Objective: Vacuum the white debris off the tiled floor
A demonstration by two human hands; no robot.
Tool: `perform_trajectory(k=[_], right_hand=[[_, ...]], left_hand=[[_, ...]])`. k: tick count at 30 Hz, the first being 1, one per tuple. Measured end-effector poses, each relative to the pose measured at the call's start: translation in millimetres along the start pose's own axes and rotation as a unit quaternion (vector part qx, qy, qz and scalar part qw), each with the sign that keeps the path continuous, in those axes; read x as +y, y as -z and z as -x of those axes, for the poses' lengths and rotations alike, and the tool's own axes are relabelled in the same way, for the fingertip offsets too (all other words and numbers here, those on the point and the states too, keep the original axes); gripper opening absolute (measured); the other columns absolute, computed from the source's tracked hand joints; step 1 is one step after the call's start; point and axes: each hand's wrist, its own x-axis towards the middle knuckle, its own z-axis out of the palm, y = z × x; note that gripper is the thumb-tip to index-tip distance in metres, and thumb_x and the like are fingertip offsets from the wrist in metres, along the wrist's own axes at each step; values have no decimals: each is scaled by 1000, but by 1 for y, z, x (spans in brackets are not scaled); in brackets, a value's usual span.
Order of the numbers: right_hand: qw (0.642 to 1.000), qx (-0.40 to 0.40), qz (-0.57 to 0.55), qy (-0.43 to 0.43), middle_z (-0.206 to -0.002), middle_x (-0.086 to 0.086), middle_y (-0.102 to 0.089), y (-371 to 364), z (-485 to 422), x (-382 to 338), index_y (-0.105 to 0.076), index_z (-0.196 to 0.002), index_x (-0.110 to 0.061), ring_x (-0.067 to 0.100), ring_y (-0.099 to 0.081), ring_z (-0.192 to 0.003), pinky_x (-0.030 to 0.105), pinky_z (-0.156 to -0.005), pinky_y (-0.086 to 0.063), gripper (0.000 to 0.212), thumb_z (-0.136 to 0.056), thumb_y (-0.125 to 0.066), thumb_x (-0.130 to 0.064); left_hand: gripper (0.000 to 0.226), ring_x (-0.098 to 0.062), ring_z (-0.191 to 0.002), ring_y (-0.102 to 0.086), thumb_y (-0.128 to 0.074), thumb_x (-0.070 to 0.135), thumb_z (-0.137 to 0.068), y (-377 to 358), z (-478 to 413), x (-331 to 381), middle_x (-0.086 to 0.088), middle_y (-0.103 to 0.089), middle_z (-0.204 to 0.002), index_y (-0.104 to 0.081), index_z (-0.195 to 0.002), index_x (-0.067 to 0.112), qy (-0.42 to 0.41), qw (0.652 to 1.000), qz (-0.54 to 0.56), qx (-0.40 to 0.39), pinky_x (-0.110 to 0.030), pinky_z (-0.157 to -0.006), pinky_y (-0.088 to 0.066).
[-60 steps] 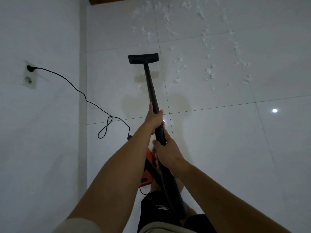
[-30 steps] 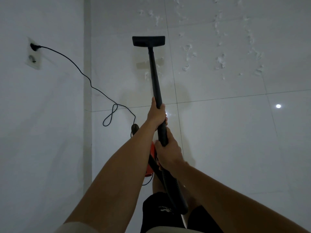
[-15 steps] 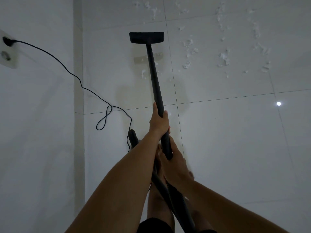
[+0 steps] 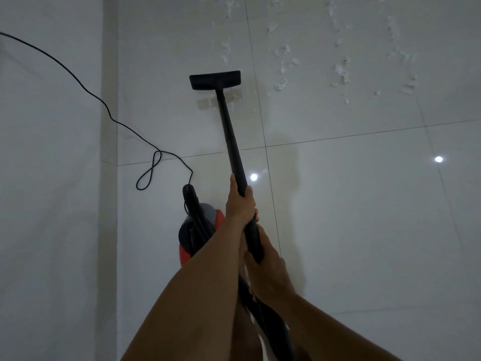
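I hold a black vacuum wand (image 4: pixel 230 131) with both hands. My left hand (image 4: pixel 239 201) grips the tube higher up, and my right hand (image 4: pixel 270 272) grips it lower down near the hose. The flat black nozzle head (image 4: pixel 215 79) rests on the white tiled floor (image 4: pixel 351 217). Clumps of white debris (image 4: pixel 341 70) lie scattered beyond the nozzle and to its right, with a few bits (image 4: pixel 226 49) just ahead of it. The red and grey vacuum body (image 4: pixel 205 225) sits on the floor left of my arms.
A white wall (image 4: pixel 49 204) runs along the left side. The black power cord (image 4: pixel 109 115) trails from the upper left along the wall and loops on the floor near the vacuum body. Two bright light reflections show on the tiles.
The nozzle has been drawn back toward me, away from the far debris. The view tilted so the wall socket left the frame and the vacuum body came into sight.
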Motion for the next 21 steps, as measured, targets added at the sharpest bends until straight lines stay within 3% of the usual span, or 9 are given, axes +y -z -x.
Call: perform_trajectory(k=[3, 6, 8, 10, 12, 14, 21], right_hand=[[1000, 0, 5, 6, -89, -4, -71, 11, 13, 21, -30, -155, -50, 3, -62, -52, 19, -51, -52, 57, -107, -50, -28], [999, 15, 29, -20, -88, -2, -73, 9, 24, 42, -25, -151, -59, 4, -64, -60, 34, -63, -60, 56, -102, -49, -46], [995, 40, 75, -55, -103, 4, -74, 4, 33, 56, -18, -145, -73, 28, -71, -85, 56, -90, -59, 61, -88, -38, -83], [990, 63, 93, -91, -118, 13, -71, -3, 31, 85, -12, -146, -75, 51, -66, -106, 67, -99, -51, 86, -64, -15, -102], [985, 55, 125, -108, -128, 17, -66, -10, 31, 106, -10, -149, -72, 52, -64, -112, 66, -99, -51, 80, -71, -11, -94], [981, 56, 136, -126, -144, 22, -56, -14, 30, 121, -2, -146, -77, 51, -56, -128, 65, -109, -43, 75, -78, -32, -83], [978, 56, 86, -181, -158, 18, -43, -17, 29, 135, 2, -151, -69, 47, -50, -136, 65, -112, -41, 85, -75, -35, -69]], left_hand=[[70, -12, -49, -52, -45, 29, -110, -13, 9, -18, -7, -53, -69, -1, -162, 46, 1, 1000, -2, -9, -28, -48, -52], [71, -12, -49, -52, -45, 28, -110, -24, 20, -35, -6, -52, -69, 0, -161, 47, 2, 1000, -3, -23, -28, -49, -52], [71, -12, -49, -53, -46, 29, -109, -30, 26, -50, -6, -53, -69, -1, -161, 48, 7, 1000, -11, -24, -31, -51, -54], [71, -15, -53, -57, -48, 34, -108, -34, 28, -65, -6, -56, -69, -2, -159, 52, 13, 999, -27, -24, -38, -57, -59], [70, -19, -57, -61, -49, 41, -105, -37, 30, -80, -6, -60, -70, -4, -155, 58, 17, 998, -50, -19, -49, -66, -64], [70, -22, -60, -64, -49, 47, -100, -39, 31, -92, -8, -62, -73, -4, -151, 63, 16, 998, -64, -19, -56, -71, -64], [71, -24, -61, -66, -50, 50, -94, -41, 35, -107, -16, -63, -86, -7, -148, 66, 21, 998, -50, -9, -51, -64, -65]])
